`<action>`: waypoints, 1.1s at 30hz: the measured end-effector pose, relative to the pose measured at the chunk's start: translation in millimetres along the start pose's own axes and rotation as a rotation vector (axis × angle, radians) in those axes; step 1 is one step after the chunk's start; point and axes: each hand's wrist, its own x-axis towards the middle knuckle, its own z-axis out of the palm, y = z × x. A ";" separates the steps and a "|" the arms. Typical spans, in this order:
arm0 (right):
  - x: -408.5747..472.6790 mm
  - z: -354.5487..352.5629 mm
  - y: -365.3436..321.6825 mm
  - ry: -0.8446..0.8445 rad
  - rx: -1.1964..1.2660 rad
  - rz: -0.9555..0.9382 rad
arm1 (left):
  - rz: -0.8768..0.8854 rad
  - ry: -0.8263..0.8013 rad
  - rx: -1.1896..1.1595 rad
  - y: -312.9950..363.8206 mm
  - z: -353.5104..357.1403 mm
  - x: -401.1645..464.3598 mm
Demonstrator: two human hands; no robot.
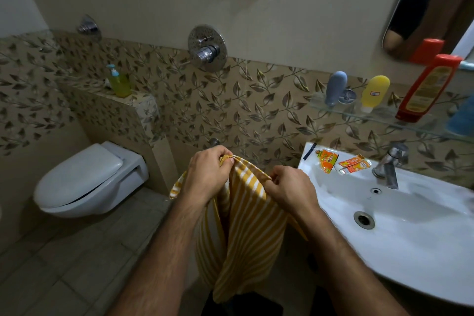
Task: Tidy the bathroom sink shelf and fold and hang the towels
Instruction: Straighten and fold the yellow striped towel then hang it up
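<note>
Both hands pinch the top edge of a yellow-and-white striped cloth towel [246, 226] — left hand [205, 174] bunching one corner, right hand [289, 187] gripping the other — so it hangs between toilet and white ceramic sink [410, 251]. Orange sachets [341, 161] on the sink's rim carry print too small to read; a red plastic bottle [428, 87] stands on the glass shelf [379, 113].

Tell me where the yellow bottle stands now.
The yellow bottle stands cap-down on the glass shelf at upper right, between the grey bottle and the red bottle.
</note>
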 end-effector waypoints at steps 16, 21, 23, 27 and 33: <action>-5.5 -6.9 21.4 -0.361 0.508 -0.133 | -0.180 -0.014 0.056 -18.7 4.0 12.4; -4.7 -7.9 24.6 -0.381 0.284 -0.207 | -0.189 -0.046 0.080 -21.7 5.4 12.5; -3.6 -8.0 23.1 -0.328 0.111 -0.256 | -0.194 -0.057 0.076 -24.4 7.8 13.4; 1.6 0.7 17.8 -0.197 -0.063 -0.227 | -0.271 -0.142 0.049 -36.7 19.6 18.7; 11.6 7.8 4.0 -0.099 -0.153 -0.248 | -0.185 -0.357 -0.255 -48.7 35.2 8.1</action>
